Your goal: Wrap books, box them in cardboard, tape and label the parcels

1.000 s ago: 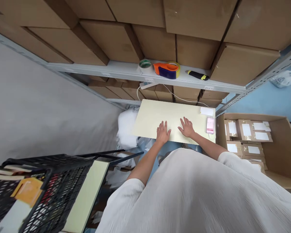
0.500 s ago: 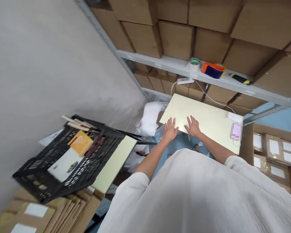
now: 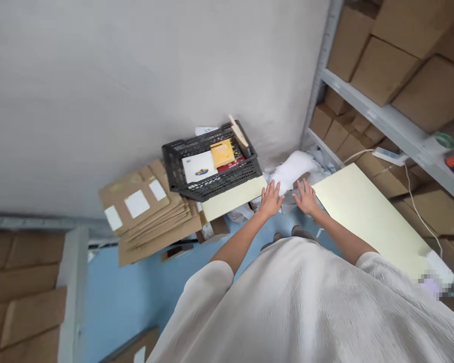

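Observation:
My left hand (image 3: 271,197) and my right hand (image 3: 306,196) are both stretched out in front of me, fingers spread, holding nothing. They hover between two pale yellow tabletops: one on the right (image 3: 366,217) and a smaller one on the left (image 3: 232,198). My right hand is at the corner of the right tabletop. A black plastic crate (image 3: 212,166) with books and cards stands on the left top, just beyond my left hand. White packing material (image 3: 293,169) lies on the floor past my fingertips.
A stack of flat cardboard mailers (image 3: 147,214) with white labels lies left of the crate. Metal shelving (image 3: 386,123) with brown boxes runs along the right, with a power strip (image 3: 388,155) and tape rolls. A white wall is ahead. The floor (image 3: 136,292) is blue.
My view has swung left, from the shelving to the wall and crate. Both hands have come off the middle of the right tabletop and moved to its left corner, still spread.

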